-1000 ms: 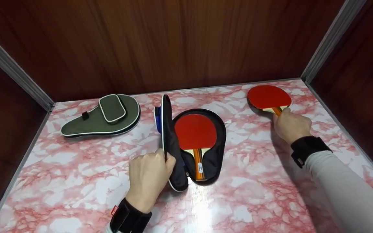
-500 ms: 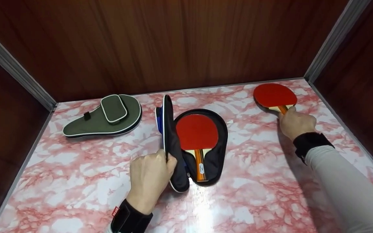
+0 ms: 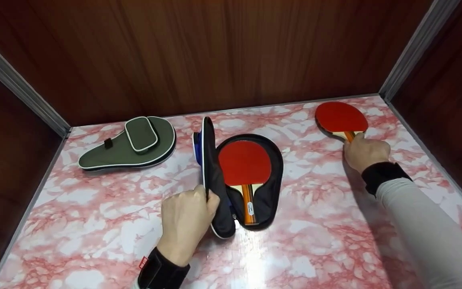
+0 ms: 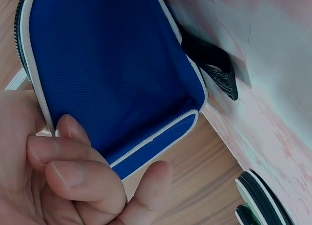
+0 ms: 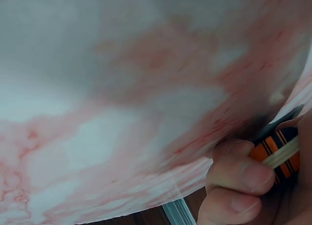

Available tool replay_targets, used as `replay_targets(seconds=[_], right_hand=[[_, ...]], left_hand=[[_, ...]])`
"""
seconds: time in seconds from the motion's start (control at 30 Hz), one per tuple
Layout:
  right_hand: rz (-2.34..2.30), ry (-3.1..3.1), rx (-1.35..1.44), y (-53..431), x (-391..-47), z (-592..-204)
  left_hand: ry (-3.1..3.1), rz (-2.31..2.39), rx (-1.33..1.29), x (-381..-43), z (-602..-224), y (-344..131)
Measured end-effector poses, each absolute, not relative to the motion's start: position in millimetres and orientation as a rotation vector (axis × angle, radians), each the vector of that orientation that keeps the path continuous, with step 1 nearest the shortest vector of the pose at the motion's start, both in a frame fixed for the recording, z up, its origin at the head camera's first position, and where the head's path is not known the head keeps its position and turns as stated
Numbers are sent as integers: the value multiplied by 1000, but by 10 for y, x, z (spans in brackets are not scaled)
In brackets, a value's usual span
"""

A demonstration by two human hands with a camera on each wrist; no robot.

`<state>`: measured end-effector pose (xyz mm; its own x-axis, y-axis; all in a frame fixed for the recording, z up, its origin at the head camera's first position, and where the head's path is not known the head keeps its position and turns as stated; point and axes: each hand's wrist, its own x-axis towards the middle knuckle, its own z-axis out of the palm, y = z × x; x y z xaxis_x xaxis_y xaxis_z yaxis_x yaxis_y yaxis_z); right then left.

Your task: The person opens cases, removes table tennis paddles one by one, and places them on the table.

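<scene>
Near the middle of the table a paddle case lies unzipped, its black lower half (image 3: 271, 196) holding a red table tennis paddle (image 3: 245, 162). My left hand (image 3: 187, 218) pinches the edge of the case's lid (image 3: 217, 188), which stands nearly upright. In the left wrist view the lid's blue outer side (image 4: 112, 73) shows, with curled fingers (image 4: 83, 181) at its white-piped edge. At the back right, my right hand (image 3: 367, 152) grips the handle of a second red paddle (image 3: 341, 116). Fingers round the striped handle (image 5: 278, 152) appear in the right wrist view.
A green paddle case (image 3: 128, 146) with a small front pocket lies at the back left. The marbled pink-and-white table (image 3: 315, 241) is bounded by brown wood-look panels (image 3: 223, 56) at the back and both sides.
My right hand has shifted slightly right and back with its paddle, then stayed nearly still. My left hand keeps holding the lid in the same position.
</scene>
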<state>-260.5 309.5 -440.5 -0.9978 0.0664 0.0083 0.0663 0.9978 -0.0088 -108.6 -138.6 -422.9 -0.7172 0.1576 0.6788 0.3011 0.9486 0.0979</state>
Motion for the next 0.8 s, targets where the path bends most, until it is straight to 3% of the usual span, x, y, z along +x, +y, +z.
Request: replay_targets(seconds=[0.63,0.8], right_hand=[[-535,-3238,244,3116,-2580,-4426],[-242,-3240,25,3121,-2561,-4456]], left_hand=[[-2401,-277,-332,-1079,-4219,-1377],[-2374,-285,-330,-1079,-4225,-1371]])
